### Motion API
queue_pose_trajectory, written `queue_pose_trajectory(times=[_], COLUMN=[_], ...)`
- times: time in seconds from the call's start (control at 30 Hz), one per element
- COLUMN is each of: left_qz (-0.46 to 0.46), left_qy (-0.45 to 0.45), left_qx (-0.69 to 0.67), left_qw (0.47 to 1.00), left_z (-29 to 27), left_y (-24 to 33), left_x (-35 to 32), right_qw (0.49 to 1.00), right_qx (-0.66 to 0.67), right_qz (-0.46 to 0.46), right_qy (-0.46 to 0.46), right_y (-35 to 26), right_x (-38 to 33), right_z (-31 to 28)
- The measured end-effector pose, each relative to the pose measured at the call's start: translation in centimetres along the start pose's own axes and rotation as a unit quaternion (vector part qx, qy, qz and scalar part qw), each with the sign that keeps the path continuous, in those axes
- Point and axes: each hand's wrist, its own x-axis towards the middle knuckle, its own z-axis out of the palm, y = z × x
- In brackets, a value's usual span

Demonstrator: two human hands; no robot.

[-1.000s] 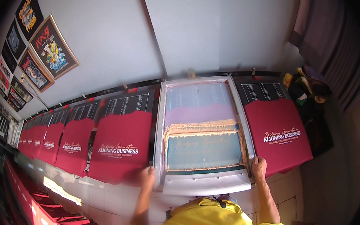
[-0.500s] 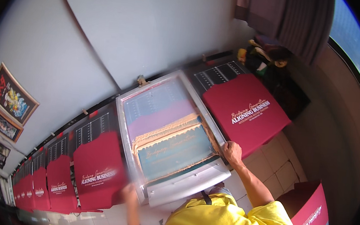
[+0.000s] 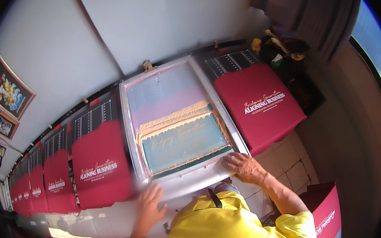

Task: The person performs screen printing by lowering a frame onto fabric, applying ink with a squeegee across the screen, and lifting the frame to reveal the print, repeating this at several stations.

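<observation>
Metal-framed printing screen [image 3: 178, 127], right hand [image 3: 245, 165] flat on frame, left hand [image 3: 149, 202] spread

White-framed printing screen [image 3: 178, 127], teal and purple mesh, lying flat

I see the screen-printing frame [image 3: 178, 127] lying flat on the long table [image 3: 101, 211], between two red shirts. My right hand [image 3: 244, 166] rests open on the near right corner of the frame. My left hand [image 3: 150, 202] is spread at the near left edge, a little blurred. One red shirt with white print [image 3: 259, 104] lies to the right, another red shirt [image 3: 100, 165] to the left. Framed pictures [image 3: 7, 91] hang on the wall.
</observation>
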Motion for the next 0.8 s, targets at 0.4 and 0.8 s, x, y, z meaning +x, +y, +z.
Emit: queue_pose_trajectory(times=[0.4, 0.8], left_qz=[-0.042, -0.003], left_qy=[0.041, 0.157], left_qx=[0.023, 0.095], left_qw=[0.998, 0.983], left_z=[1.0, 5.8], left_y=[-1.9, -2.7], left_x=[5.9, 5.0], right_qw=[0.996, 0.996], right_qx=[0.006, -0.022], right_qz=[0.059, 0.04], right_qy=[0.07, 0.076], right_y=[0.9, 1.3], right_x=[4.9, 4.5], right_z=[-0.8, 1.0])
